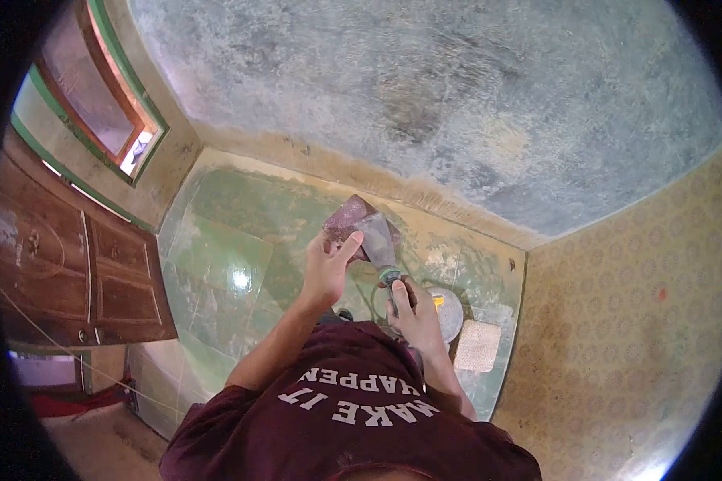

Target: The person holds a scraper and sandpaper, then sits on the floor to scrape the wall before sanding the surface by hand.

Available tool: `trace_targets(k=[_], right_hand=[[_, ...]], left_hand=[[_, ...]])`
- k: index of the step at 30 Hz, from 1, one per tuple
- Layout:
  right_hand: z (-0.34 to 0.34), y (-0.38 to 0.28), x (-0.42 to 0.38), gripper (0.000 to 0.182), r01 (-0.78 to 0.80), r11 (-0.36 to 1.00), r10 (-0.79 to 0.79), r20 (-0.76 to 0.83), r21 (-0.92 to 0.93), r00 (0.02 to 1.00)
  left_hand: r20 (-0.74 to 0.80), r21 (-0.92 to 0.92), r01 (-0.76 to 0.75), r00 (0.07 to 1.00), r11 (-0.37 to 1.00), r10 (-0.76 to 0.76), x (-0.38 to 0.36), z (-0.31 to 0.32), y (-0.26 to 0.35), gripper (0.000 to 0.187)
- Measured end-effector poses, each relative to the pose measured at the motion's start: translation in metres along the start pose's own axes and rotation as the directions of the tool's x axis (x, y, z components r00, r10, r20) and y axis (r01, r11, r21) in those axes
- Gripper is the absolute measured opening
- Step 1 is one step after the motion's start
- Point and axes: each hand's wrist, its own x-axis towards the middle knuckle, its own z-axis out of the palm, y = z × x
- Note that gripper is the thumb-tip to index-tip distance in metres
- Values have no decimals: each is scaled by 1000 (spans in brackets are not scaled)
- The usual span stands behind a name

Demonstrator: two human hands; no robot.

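My right hand (414,311) is closed around the green and dark handle of a putty knife (379,243), whose wide grey blade points up and away from me. In my left hand (329,264) is a reddish-brown, dusty sheet of sandpaper (348,215), pinched between thumb and fingers. The knife's blade lies across the sheet and hides part of it. The thumb of that hand reaches to the blade's left edge.
Ahead rises a patchy grey-blue wall (425,88). Below, on the smeared green tiled floor (233,240), are a round grey container (451,317) with something yellow in it and a pale woven square (478,347). A brown wooden door (128,276) stands left, a patterned wall (618,305) right.
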Motion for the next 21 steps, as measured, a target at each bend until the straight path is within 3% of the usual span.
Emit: trace_targets(k=[4, 8, 10, 11, 14, 16, 17, 19, 21], right_hand=[[-8, -2, 3, 30, -4, 991, 16, 92, -133, 996], [1, 8, 3, 29, 12, 987, 20, 194, -160, 981], [7, 17, 5, 28, 108, 970, -84, 114, -218, 990], [8, 19, 6, 28, 106, 969, -80, 126, -223, 989], [17, 19, 12, 28, 56, 969, -30, 109, -242, 994], [25, 20, 15, 29, -5, 972, 34, 118, -234, 992], [30, 17, 17, 29, -4, 971, 34, 122, -239, 992], [43, 8, 19, 29, -155, 984, 170, 200, -90, 965], [54, 10, 25, 30, -132, 982, 161, 224, -139, 961]], left_hand=[[-29, -41, 132, 991, 990, -133, -1, -18, -9, 28], [4, -129, 151, 988, 980, -152, 2, -26, -3, 27], [19, 49, 96, 995, 994, -97, 4, -28, 3, 29], [7, 43, 94, 995, 995, -95, 4, -31, 2, 29], [-64, 116, 46, 997, 992, -39, 4, -39, 2, 30], [-270, 103, 242, 940, 965, -207, 0, -39, 13, 27], [-273, 99, 240, 940, 966, -205, 0, -44, 14, 27], [-291, 115, 266, 930, 957, -223, 3, -59, 12, 26], [-220, 98, 220, 956, 971, -194, 6, -80, 7, 26]])
